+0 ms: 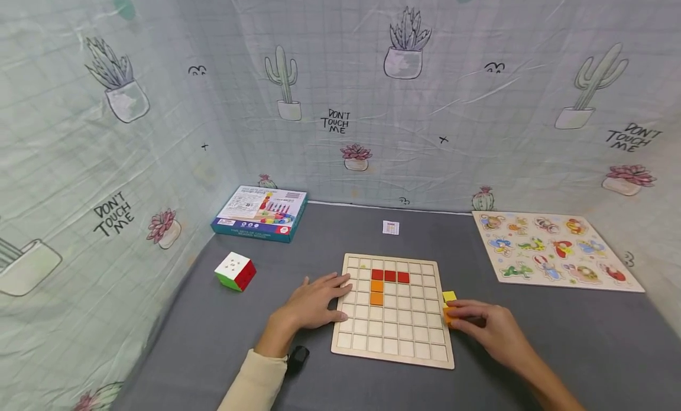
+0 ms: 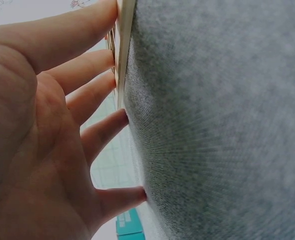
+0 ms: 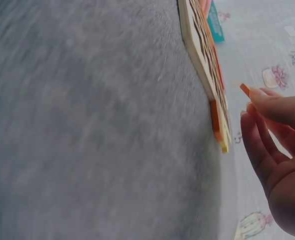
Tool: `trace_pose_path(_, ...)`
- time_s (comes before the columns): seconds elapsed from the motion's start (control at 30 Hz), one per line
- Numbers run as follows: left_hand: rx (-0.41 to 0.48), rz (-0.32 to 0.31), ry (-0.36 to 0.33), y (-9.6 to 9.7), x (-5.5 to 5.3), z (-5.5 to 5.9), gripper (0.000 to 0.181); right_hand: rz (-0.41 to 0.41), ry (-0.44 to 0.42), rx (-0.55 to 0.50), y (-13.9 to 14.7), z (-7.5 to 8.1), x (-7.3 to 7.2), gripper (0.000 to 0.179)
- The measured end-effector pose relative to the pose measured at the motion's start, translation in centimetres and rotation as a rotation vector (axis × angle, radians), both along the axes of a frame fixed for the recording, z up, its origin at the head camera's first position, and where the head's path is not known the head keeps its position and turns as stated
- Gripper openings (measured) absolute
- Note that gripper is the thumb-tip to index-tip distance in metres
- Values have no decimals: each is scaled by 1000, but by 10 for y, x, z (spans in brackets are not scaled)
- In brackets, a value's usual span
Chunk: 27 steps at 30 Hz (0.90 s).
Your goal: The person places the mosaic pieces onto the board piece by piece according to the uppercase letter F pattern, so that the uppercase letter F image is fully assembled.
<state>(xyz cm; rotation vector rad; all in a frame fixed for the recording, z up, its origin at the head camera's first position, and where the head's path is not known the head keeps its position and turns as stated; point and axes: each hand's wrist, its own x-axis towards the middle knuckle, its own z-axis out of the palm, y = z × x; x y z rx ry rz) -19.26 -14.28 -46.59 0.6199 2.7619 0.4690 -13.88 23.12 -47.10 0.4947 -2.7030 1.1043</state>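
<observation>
A wooden grid board (image 1: 405, 332) lies on the grey table. Three red tiles (image 1: 390, 275) form a row in its cells, and two orange tiles (image 1: 376, 299) run down below the leftmost one. My left hand (image 1: 314, 301) has its fingers spread, with thumb and some fingertips touching the board's left edge. At the board's right side, my right hand (image 1: 497, 328) pinches an orange tile (image 3: 244, 90) between thumb and fingers, raised off the table in the right wrist view. Beside the board's right edge lie another orange tile (image 3: 216, 120) and a yellow tile (image 1: 449, 295).
A puzzle cube (image 1: 236, 271) sits to the left, with a teal-edged game box (image 1: 260, 213) behind it. An insect picture puzzle board (image 1: 555, 248) lies at the back right. A small printed card (image 1: 391, 227) is beyond the grid board. Patterned cloth walls (image 1: 319, 62) enclose the table.
</observation>
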Motion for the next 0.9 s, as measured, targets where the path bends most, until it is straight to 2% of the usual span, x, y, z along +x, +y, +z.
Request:
trace_pose_path(0.23,4,-12,-10,2,2,-1,69,27,-21,-87,-11,-1,0,18)
trace_pose_path(0.43,10,-16,-16,2,5,-3,69,38,-24,-112,-22,-4,2,16)
trace_pose_path(0.6,10,-8,-16,3,5,-3,69,35,-61,-126,-34,-5,0,16)
trace_pose_path(0.77,8,-4,-4,2,3,-2,69,24,-135,-115,-49,-2,-6,13)
trace_pose_path(0.9,10,6,2,2,1,0,69,53,-160,-102,-64,-1,-14,12)
